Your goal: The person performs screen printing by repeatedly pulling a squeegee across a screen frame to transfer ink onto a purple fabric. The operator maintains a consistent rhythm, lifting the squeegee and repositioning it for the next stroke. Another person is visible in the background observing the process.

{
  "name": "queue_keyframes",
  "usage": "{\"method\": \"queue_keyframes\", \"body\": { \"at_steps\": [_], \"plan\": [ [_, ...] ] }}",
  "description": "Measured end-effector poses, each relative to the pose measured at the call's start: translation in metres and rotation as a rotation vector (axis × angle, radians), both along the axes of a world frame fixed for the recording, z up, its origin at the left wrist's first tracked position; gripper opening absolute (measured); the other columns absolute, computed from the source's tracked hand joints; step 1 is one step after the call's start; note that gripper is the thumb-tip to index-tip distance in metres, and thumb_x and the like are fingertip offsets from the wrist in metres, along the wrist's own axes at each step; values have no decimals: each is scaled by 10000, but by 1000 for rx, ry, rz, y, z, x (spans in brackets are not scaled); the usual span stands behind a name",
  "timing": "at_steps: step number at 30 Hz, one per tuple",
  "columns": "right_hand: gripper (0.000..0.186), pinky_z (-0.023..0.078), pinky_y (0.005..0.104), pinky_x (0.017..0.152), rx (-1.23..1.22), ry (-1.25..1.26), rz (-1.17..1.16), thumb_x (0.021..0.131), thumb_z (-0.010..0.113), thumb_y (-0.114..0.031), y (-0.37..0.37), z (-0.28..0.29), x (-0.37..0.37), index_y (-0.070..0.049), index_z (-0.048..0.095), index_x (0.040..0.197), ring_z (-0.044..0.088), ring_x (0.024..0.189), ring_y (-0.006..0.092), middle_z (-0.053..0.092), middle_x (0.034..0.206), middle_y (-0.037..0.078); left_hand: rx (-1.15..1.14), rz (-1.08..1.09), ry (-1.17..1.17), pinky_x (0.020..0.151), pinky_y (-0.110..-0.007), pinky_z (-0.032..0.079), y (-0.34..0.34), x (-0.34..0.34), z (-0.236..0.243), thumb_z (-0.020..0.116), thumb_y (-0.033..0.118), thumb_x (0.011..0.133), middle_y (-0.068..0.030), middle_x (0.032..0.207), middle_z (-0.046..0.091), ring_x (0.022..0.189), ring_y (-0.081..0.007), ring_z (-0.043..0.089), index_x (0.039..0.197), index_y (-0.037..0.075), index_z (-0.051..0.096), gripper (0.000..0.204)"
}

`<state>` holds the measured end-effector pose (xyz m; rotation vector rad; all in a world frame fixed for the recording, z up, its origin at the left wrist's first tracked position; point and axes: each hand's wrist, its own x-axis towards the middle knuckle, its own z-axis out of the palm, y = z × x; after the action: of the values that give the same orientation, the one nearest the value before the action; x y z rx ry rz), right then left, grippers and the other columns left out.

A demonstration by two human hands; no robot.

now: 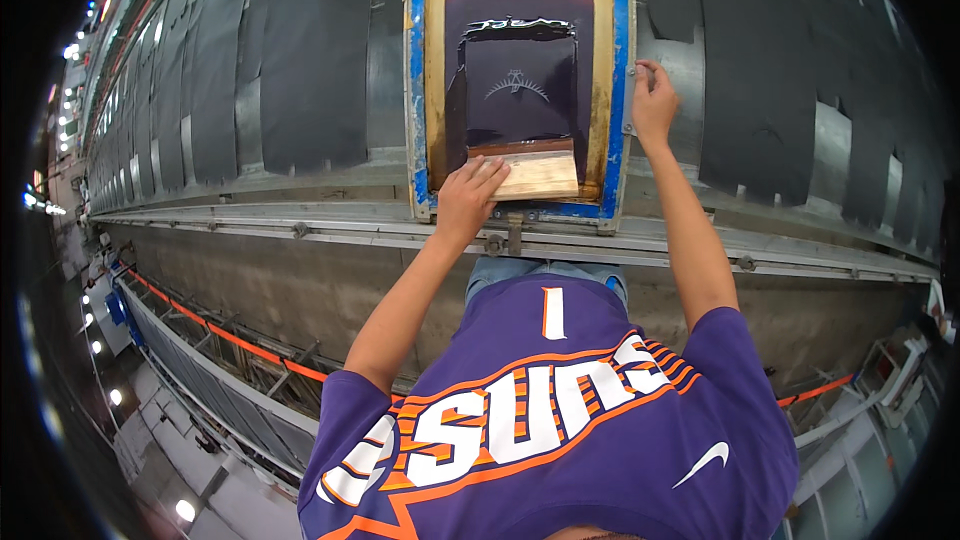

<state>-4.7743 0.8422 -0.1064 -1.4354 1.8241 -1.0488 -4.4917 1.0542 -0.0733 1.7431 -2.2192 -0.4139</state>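
Observation:
A screen printing frame [621, 35] with blue-taped edges lies in front of me. On its dark mesh, a glossy band of dark ink runs across the upper part, above a pale crown-like design [516, 86]. My left hand [464, 202] grips the left end of a wooden squeegee [540, 176], whose blade rests on the mesh near the frame's close end. Curled at the frame's right edge, my right hand [655, 105] has its fingertips on a metal strip there. The undersides of the fingers of both hands are partly hidden.
A long table carries dark fabric panels [315, 60] on the left and more panels [755, 70] on the right. A metal rail [350, 230] runs along its near edge, in front of my waist. Behind me, an orange strip [225, 332] follows another long table.

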Motion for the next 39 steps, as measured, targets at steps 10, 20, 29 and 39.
{"method": "queue_keyframes", "body": {
  "at_steps": [10, 20, 29, 39],
  "plan": [
    [238, 485, 383, 681, 89, 37, 3, 1006, 599, -236, 7, -13, 14, -51, 713, 1102, 634, 668, 235, 669, 749, 131, 23, -119, -24, 1055, -438, 478, 39, 29, -2, 738, 38, 724, -39, 1356, 657, 1269, -299, 592, 1324, 154, 657, 617],
    [582, 461, 476, 958, -162, 597, 698, 850, 761, -449, -11, 85, 55, -106, 657, 1308, 564, 1184, 290, 636, 1291, 57, -40, -50, 55, 942, -390, 546, -185, 54, -5, 768, 28, 741, -23, 1265, 707, 1128, -269, 680, 1272, 206, 700, 564],
    [401, 481, 402, 902, -147, 489, 712, 700, 793, -60, 74, 27, 67, -69, 700, 1089, 589, 1047, 284, 650, 1124, 72, 20, -106, -3, 916, -390, 559, -117, 46, -19, 745, -16, 708, -41, 1214, 729, 1104, -274, 692, 1183, 165, 750, 509],
    [393, 491, 404, 923, -285, 500, 657, 727, 756, -34, -22, 41, 70, -73, 701, 1114, 605, 1041, 295, 690, 1127, 78, 94, -2, 71, 820, -446, 574, -218, 48, 16, 722, 44, 777, -108, 1006, 756, 899, -341, 717, 1128, 170, 767, 375]
  ]
}}
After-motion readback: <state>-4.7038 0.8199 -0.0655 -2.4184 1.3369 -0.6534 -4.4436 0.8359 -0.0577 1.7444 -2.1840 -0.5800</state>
